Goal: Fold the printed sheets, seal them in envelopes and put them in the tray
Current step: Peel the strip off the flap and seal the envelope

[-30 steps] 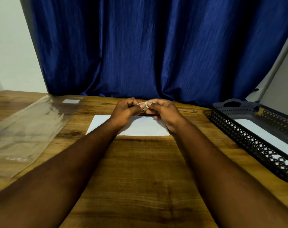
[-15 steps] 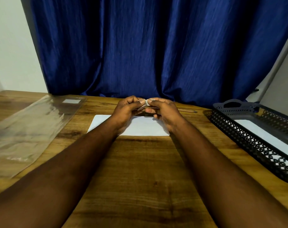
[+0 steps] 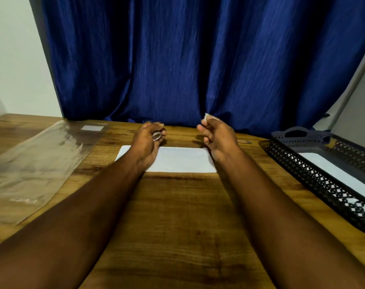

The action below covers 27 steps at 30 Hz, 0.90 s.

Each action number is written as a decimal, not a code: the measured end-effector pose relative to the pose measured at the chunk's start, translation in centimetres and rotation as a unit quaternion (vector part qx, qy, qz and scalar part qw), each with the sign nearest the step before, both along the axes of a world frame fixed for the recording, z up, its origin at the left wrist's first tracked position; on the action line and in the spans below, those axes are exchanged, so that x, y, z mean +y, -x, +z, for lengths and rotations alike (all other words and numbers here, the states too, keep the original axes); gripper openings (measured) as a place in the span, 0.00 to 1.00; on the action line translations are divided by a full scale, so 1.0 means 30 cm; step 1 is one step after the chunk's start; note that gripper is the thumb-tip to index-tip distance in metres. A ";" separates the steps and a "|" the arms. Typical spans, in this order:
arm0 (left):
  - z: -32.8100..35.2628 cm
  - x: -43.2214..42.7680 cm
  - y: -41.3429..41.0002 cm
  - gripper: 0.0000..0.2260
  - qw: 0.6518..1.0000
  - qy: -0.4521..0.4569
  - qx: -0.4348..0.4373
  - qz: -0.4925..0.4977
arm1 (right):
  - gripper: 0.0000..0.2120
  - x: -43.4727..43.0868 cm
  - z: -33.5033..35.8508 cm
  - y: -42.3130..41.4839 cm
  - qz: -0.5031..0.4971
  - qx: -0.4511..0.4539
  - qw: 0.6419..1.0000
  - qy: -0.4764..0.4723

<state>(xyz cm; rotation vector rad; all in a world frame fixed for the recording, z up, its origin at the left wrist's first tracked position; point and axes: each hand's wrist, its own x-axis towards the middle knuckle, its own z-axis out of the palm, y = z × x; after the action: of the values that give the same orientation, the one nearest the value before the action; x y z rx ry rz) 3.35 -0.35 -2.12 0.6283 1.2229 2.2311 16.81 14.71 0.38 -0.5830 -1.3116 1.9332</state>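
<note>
Both hands were close together a moment ago, and now they have pulled apart. The white envelope [image 3: 177, 160] lies flat on the bench [image 3: 177, 226], under and between the two wrists, and the left wrist hides its left end. It looks thin and light, so I think it will bend easily and may slide on the smooth wood. A good way to lift it would be to pinch one short edge, or to press it flat with straight fingers while the flap is stuck down. The left grip [image 3: 146, 143] is curled round a small clear tape roll [image 3: 157, 136] just above the envelope's far edge. The right grip [image 3: 219, 138] pinches a bit of tape [image 3: 207, 116] between thumb and finger and holds it up in the air. That bit is sticky and floppy, so it could curl onto itself. The black tray [image 3: 302, 163] with holes in its wall sits at the right, well apart from the envelope, and another white envelope [image 3: 333, 174] already lies in it. A thin pen-like stick [image 3: 245, 141] lies behind the right grip. A clear plastic bag [image 3: 38, 159] lies on the left, and a blue curtain [image 3: 177, 59] hangs behind.
</note>
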 end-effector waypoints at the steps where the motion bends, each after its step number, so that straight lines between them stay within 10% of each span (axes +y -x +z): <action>1: -0.003 -0.022 0.019 0.10 1.000 -0.007 -0.011 0.009 | 0.09 0.026 0.000 -0.022 -0.009 -0.015 1.000 -0.008; 9: -0.012 -0.017 -0.032 0.12 0.987 0.061 0.149 0.010 | 0.10 0.062 -0.051 -0.033 -0.017 -0.072 0.997 -0.031; 17: 0.015 0.076 -0.102 0.08 0.838 0.247 0.473 0.118 | 0.09 0.131 -0.053 -0.064 -0.102 -0.073 0.991 -0.038; 27: 0.048 0.384 -0.157 0.04 0.841 0.300 0.433 0.122 | 0.05 0.227 -0.087 -0.047 -0.205 -0.046 0.969 -0.130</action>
<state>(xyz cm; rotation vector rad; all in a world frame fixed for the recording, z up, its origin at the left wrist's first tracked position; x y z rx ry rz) 8.06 11.15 -0.69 1.3232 2.4210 1.5410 18.22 21.53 -2.24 -0.7501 -1.3518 1.3893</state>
